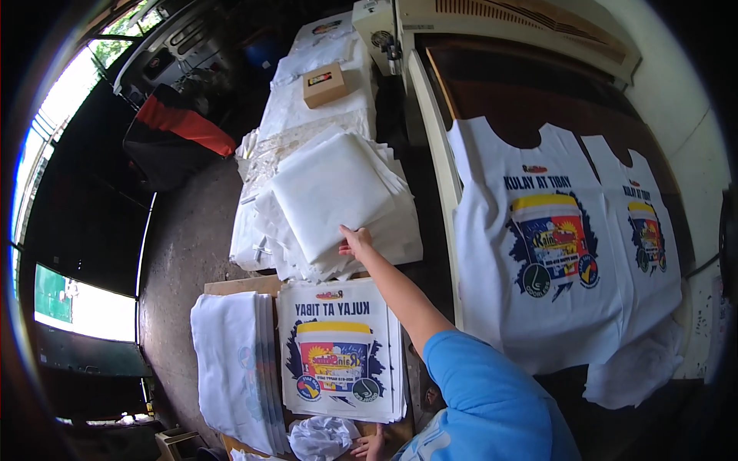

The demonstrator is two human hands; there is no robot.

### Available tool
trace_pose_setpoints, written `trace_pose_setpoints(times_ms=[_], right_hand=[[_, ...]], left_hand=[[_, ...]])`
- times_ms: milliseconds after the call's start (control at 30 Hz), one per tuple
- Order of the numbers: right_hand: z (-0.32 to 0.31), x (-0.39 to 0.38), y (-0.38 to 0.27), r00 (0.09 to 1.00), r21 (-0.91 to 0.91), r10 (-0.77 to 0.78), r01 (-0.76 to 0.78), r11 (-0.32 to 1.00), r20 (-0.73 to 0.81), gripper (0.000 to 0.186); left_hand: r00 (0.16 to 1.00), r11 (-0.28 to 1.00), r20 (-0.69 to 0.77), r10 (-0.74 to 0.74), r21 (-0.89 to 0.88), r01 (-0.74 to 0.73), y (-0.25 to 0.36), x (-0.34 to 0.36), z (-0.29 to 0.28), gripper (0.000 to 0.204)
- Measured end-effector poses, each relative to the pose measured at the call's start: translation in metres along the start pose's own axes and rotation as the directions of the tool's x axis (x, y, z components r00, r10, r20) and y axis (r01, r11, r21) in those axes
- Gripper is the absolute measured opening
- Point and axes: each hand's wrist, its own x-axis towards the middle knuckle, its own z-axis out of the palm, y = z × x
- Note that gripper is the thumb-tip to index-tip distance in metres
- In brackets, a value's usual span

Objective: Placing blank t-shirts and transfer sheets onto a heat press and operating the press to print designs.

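Observation:
My right hand point(355, 242) reaches out to a pile of thin white sheets. Its fingers close on the near edge of the top white sheet point(330, 192). Low in the view, my left hand point(370, 445) rests with fingers apart beside a crumpled white wad point(323, 438), holding nothing visible. Just beyond it lies a stack of printed transfer sheets point(334, 346), with a mirrored paint-bucket design facing up. Folded white cloth pieces point(227, 361) are stacked to its left.
On the right, two white printed shirt panels point(538, 230) lie on the bed of a large press point(438, 146). A small cardboard box point(324, 84) sits farther along the white-covered table point(300, 107). A red and black draped object point(181, 131) stands at left.

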Motion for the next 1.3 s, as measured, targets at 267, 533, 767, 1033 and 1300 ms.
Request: trace_pose_setpoints(times_ms=[267,533,767,1033,1300], right_hand=[[-0.054,-0.166,0.065,0.907,-0.384,-0.203,0.348,0.855,0.369,0.014],[-0.263,-0.350,-0.044,0.499,-0.631,-0.729,0.767,0.120,0.468,0.012],[-0.478,-0.427,-0.064,0.522,-0.871,-0.738,-0.458,0.180,-0.427,0.031],[-0.566,-0.432,0.026,0.535,-0.784,-0.580,-0.329,0.527,-0.614,0.034],[-0.556,-0.449,0.036,0.710,-0.172,-0.301,0.249,0.953,-0.637,0.024]], left_hand=[[0.997,0.997,-0.019,0.073,-0.036,-0.074,0.011,-0.014,-0.007,0.120],[0.986,0.977,-0.004,0.164,-0.134,-0.164,0.008,-0.046,0.025,0.120],[0.963,0.834,-0.127,0.240,-0.480,-0.271,-0.030,-0.079,0.055,0.108],[0.179,0.096,-0.147,0.973,-0.449,-0.888,0.057,-0.221,0.056,0.062],[-0.069,0.206,0.267,0.961,-0.860,-0.467,0.141,-0.315,0.071,0.057]])
